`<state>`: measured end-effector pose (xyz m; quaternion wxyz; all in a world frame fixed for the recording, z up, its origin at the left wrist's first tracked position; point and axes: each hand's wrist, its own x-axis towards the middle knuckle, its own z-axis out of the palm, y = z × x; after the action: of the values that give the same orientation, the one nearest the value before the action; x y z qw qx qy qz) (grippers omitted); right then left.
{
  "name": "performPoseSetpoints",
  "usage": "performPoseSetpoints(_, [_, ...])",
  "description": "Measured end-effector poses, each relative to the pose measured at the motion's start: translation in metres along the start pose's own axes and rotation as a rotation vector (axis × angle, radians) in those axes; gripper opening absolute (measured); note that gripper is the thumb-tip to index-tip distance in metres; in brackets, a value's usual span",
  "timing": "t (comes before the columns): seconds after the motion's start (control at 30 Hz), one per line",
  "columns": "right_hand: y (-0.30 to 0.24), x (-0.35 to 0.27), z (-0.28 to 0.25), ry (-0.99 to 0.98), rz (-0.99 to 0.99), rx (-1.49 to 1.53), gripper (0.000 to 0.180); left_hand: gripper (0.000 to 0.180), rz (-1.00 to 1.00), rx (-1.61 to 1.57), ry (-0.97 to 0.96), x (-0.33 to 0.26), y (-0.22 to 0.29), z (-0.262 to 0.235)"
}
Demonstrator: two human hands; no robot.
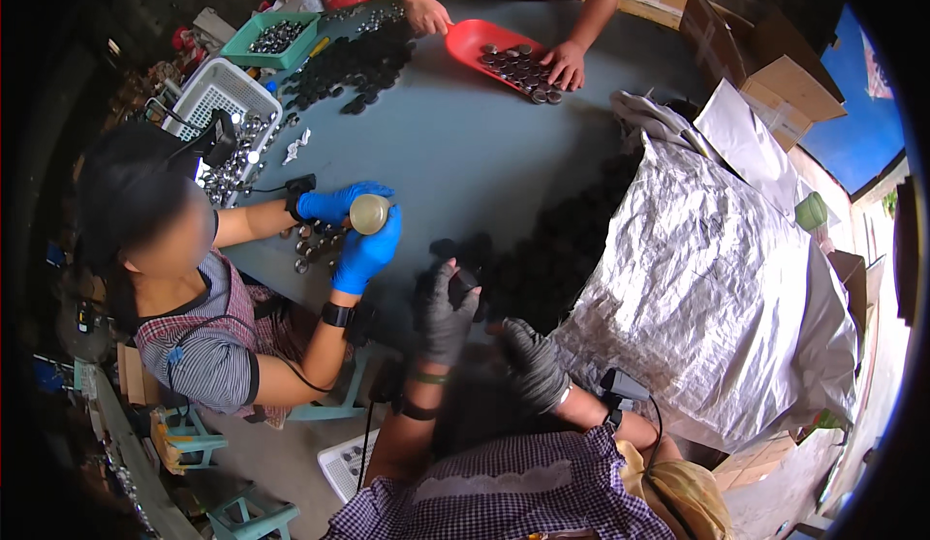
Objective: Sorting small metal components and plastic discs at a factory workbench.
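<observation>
My left hand (448, 319), in a dark grey glove with bare fingertips, is raised at the table's near edge. Its thumb and fingers are closed around a small black piece (468, 277), whose exact kind I cannot make out. Just to the right, my right hand (534, 358) wears a similar grey glove and points left toward the first. Its fingers look bent, and their undersides are hidden. Beyond both hands lies a heap of black round pieces (552, 254), in deep shadow. A few more dark pieces (463, 247) lie close to my left fingertips.
A crinkled silver sheet (693, 278) covers the table's right side. At left, a co-worker in blue gloves holds a pale round cup (369, 215). Across the table, another person holds a red scoop (481, 44) with round pieces. A white basket (208, 94) and green tray (294, 54) stand far left.
</observation>
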<state>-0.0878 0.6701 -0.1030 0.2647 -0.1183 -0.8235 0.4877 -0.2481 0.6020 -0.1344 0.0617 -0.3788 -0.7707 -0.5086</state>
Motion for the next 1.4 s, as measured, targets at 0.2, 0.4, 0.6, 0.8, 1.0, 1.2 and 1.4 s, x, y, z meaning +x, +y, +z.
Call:
performPoseSetpoints(0.2, [-0.002,-0.002,0.002,0.051,0.318,0.498,0.021,0.053,-0.055,-0.079,-0.088,-0.032,0.058,-0.047])
performPoseSetpoints(0.4, [-0.008,-0.002,0.003,-0.193,0.706,0.962,0.024,0.053,0.052,-0.085,-0.169,-0.059,0.076,-0.066])
performPoseSetpoints(0.6, [0.004,-0.009,0.011,-0.273,0.809,1.259,0.029,0.055,-0.107,-0.384,-0.178,-0.071,0.088,-0.076])
performPoseSetpoints(0.8, [0.007,-0.010,0.011,-0.349,0.690,1.306,0.029,0.056,-0.337,-0.748,-0.214,-0.077,0.085,-0.075])
performPoseSetpoints(1.0, [-0.003,-0.005,0.005,-0.369,0.693,1.205,0.037,0.058,0.003,-0.281,-0.182,-0.072,0.079,-0.079])
performPoseSetpoints(1.2, [-0.001,-0.009,0.015,-0.098,0.371,0.525,0.028,0.059,-0.034,-0.264,-0.159,-0.078,0.071,-0.077])
performPoseSetpoints(1.4, [0.012,-0.011,0.025,0.031,0.031,0.241,0.027,0.058,-0.066,-0.144,-0.186,-0.082,0.056,-0.079])
